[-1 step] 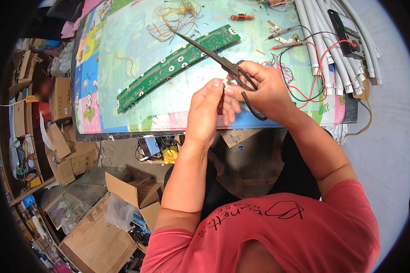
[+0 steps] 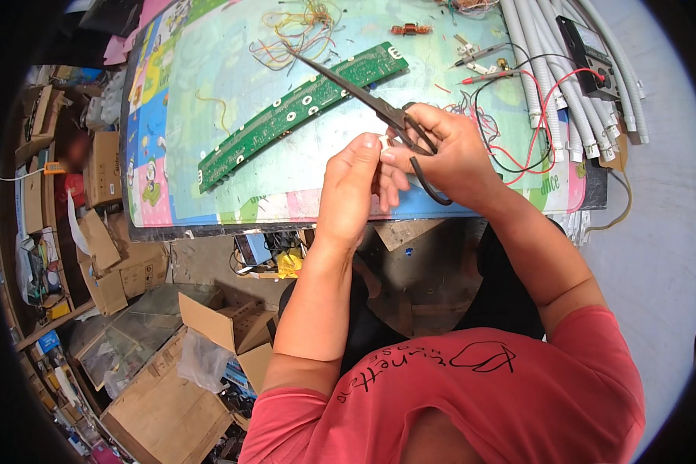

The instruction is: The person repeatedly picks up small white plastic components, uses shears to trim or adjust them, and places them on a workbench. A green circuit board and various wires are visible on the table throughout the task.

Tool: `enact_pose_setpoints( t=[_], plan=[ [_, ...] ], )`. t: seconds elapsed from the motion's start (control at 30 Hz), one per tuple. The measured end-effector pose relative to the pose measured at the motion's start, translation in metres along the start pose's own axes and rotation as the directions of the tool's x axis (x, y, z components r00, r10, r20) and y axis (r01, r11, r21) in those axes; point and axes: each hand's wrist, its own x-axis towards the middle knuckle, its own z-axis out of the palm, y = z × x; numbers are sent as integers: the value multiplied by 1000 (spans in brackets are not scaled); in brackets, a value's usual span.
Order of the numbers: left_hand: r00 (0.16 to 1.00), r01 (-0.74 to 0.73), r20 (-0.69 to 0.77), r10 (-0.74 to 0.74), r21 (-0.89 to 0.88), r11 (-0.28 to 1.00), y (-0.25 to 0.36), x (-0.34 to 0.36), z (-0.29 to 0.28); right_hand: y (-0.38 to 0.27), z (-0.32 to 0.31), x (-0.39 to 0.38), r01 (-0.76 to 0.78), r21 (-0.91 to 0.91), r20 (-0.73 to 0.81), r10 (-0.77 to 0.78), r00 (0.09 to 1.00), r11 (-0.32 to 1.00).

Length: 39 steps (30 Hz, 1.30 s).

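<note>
My right hand (image 2: 458,155) grips a pair of dark scissors (image 2: 370,99) by the handles. The blades look closed and point to the far left, above a long green circuit board (image 2: 267,133). Close beside it, my left hand (image 2: 349,176) pinches a small white piece (image 2: 384,142), perhaps a connector, between thumb and fingers. The fingertips of my right hand meet this piece as well. Much of it is hidden by the fingers, so its shape is unclear. Both hands are over the near edge of the table mat.
Tangled thin wires (image 2: 313,27) and a copper coil (image 2: 411,29) lie at the back. To the right are a meter (image 2: 589,54), its red probe (image 2: 491,77) and leads, and several pale hoses (image 2: 527,62). Cardboard boxes (image 2: 170,394) stand on the floor at left.
</note>
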Motion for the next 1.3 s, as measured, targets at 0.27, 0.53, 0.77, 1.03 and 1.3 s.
enact_pose_setpoints(
  t=[0.27, 0.53, 0.77, 1.03, 1.3],
  plan=[
    [999, 33, -29, -40, -212, 977, -1, 3, 0, 2, 1, 1, 76, -84, -43, -79, 996, 994],
    [996, 84, 22, -82, -374, 924, -1, 2, -3, 1, 4, -1, 11, -29, -23, -11, 1000, 1000],
    [985, -162, -109, 132, -340, 926, 8, 8, -32, -10, 10, -14, -223, 236, 225, 170, 960, 946],
    [910, -362, -314, 272, -276, 890, 24, 4, -50, -8, 29, -37, -642, 374, 773, 158, 614, 669],
    [918, -369, -303, 257, -413, 832, 20, 5, -59, -3, 33, -38, -741, 368, 842, 137, 522, 561]
  ],
)
